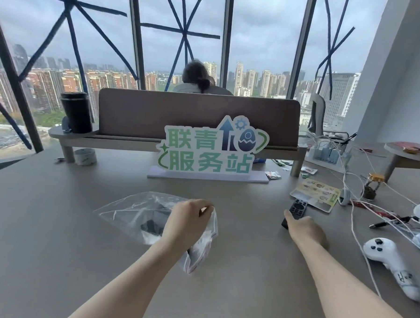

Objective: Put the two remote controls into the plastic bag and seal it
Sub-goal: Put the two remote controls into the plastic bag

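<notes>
The left hand (188, 218) pinches the open edge of a clear plastic bag (133, 213) holding a dark remote (152, 225). The right hand (305, 228) rests on a black button-covered remote control (297, 207) lying on the grey table (54, 223).

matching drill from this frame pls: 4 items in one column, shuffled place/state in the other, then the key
Items
1. plastic bag
2. black remote
3. white game controller
4. black tumbler

Places/states
A. on the raised shelf, far left
B. on the table at the right, among white cables
C. its open edge pinched by the left hand, a dark object inside
D. flat on the table, the right hand on its near end

Pairs: 1-C, 2-D, 3-B, 4-A
</notes>
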Tool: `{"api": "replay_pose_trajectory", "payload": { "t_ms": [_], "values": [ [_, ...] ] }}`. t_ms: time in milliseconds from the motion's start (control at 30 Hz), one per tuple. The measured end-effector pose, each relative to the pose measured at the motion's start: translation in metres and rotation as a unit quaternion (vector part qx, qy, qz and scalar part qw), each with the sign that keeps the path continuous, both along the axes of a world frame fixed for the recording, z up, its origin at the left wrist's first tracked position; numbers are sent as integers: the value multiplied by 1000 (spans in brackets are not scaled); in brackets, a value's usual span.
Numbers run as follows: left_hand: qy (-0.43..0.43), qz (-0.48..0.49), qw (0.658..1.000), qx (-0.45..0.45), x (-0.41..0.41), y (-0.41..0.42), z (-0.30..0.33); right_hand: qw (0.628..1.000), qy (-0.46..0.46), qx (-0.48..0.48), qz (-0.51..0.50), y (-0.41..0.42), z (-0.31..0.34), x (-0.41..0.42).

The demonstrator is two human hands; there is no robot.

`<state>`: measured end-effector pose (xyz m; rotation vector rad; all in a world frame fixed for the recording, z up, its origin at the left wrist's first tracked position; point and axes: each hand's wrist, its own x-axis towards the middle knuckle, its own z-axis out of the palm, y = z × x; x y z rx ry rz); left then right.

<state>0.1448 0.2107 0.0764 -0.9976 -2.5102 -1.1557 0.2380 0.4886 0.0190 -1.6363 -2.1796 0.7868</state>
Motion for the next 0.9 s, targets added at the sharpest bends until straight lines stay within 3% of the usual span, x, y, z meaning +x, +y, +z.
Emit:
{"api": "replay_pose_trajectory", "payload": {
  "t_ms": [167,267,367,500,700,833,900],
  "values": [
    [-30,9,998,-59,-1,-11,-20,998,-61,-11,3,3,3,-11],
    [-36,33,995,-85,-5,-18,-24,988,48,-119,84,-2,13,-5],
    [-25,54,995,-80,-10,-23,-25,926,200,-280,156,-27,32,18],
    [-14,67,996,-59,-8,-27,-19,867,184,-382,263,-73,55,62],
    [-18,62,997,-53,3,-32,-18,840,115,-383,367,-146,37,49],
    [-24,75,996,-52,3,-44,-20,809,190,-400,387,-195,20,10],
    [-15,79,995,-65,1,-52,-19,825,240,-380,342,-205,13,1]
  ]
}}
